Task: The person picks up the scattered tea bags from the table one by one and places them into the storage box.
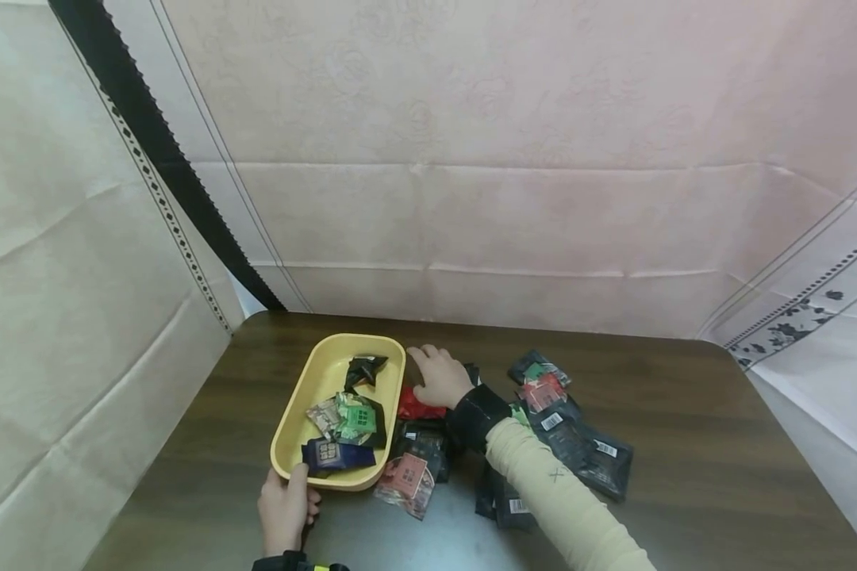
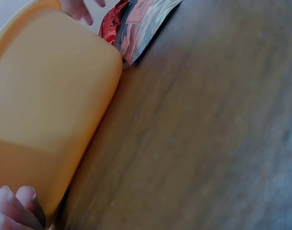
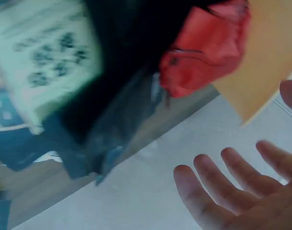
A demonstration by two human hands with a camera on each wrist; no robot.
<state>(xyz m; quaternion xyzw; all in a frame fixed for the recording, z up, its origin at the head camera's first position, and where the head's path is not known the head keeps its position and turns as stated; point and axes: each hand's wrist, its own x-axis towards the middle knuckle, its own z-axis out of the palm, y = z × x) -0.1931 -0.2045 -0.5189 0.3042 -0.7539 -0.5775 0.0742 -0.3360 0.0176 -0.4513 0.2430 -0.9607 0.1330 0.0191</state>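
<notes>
A yellow plastic tray (image 1: 288, 404) sits at the left of the table, holding several small packets: a dark blue packet (image 1: 338, 456), a green-labelled packet (image 1: 358, 420) and a black packet (image 1: 364, 368). My left hand (image 1: 284, 505) grips the tray's near left corner, thumb at the rim and fingers curled against the outer wall. Close to the tray's far right corner is my right hand (image 1: 441, 379), its fingers spread and nothing held. A red packet (image 3: 206, 52) lies beside the tray, just below that hand; whether the fingertips touch the rim, I cannot tell.
Right of the tray lies a pile of dark packets, including a clear-fronted packet with a pink label (image 1: 407, 478). A second pile of black packets (image 1: 603, 460) lies farther right, partly hidden by my right sleeve (image 1: 557, 484). Pale cloth (image 1: 514, 222) hangs behind the wooden table (image 1: 693, 444).
</notes>
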